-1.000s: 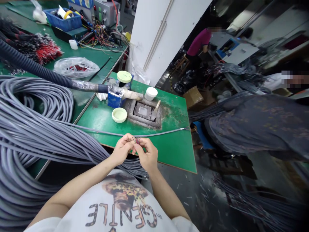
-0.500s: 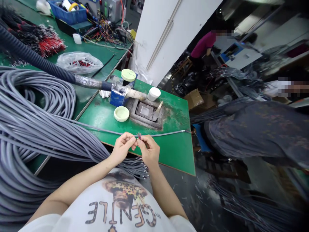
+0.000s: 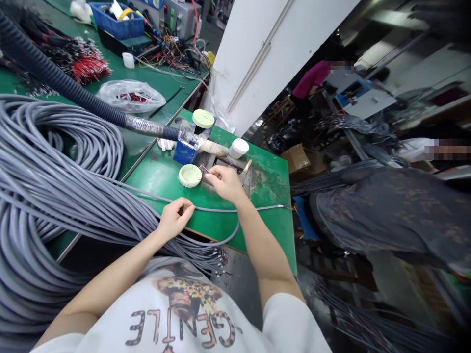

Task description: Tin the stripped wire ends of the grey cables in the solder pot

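My right hand [image 3: 226,184] pinches the end of a grey cable, whose thin coloured wires [image 3: 203,169] point over the rim of a pale round dish [image 3: 190,175]. From that hand the cable curves down and back under the bench edge. My left hand [image 3: 177,215] is closed, thumb against fingers, at the front of the green bench; what it may hold is hidden. Just beyond its fingertips a second grey cable [image 3: 217,210] lies across the bench. Behind my right hand, partly covered, is a dark square metal-framed pot [image 3: 209,164] with a scraper [image 3: 246,171] leaning there.
A large coil of grey cables [image 3: 66,162] fills the left. A dark hose [image 3: 91,100] runs to a blue block [image 3: 184,151]. A white cup [image 3: 239,147] and a lidded jar [image 3: 203,119] stand behind. A person in dark patterned clothing [image 3: 390,211] is at the right.
My right hand has moved up and away from my left, carrying the wire end to the pale dish. My left hand has drawn slightly left and down.
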The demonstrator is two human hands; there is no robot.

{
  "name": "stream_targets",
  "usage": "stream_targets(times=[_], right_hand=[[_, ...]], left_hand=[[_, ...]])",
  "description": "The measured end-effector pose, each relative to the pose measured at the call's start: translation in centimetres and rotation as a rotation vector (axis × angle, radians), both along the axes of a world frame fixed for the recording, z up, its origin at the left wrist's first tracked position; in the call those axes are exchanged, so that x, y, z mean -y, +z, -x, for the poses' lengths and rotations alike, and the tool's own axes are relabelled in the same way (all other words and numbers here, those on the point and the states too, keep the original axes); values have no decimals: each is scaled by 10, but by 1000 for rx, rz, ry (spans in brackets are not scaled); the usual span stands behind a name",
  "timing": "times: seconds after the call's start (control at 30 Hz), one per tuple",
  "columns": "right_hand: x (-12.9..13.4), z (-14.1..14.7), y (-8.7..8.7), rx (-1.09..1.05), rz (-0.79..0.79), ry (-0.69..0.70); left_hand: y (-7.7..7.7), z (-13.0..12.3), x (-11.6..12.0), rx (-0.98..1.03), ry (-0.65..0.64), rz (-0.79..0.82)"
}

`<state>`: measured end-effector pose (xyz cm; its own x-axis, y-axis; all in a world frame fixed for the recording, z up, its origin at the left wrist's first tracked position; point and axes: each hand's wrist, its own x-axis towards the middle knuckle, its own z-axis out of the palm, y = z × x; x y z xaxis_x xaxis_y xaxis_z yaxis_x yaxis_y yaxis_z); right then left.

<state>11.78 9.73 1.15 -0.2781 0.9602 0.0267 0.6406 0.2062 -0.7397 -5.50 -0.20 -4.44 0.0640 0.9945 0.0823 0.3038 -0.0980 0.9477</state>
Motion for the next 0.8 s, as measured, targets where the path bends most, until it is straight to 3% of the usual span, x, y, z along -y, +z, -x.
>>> stream_targets(times=[0.13,0.37,0.63,0.8], right_hand=[[-30,22,-9,262,65,85],[-43,44,-21,576,97,147],[-48,47,-28,674,102,159],[-45,34,-14,637,61,145]], left_hand=[[-10,1,1,-146,-86,-58],[-9,2,0,-196,-133,-94],[-9,2,0,-184,-144,-85],[-8,2,0,-168,-140,-74]])
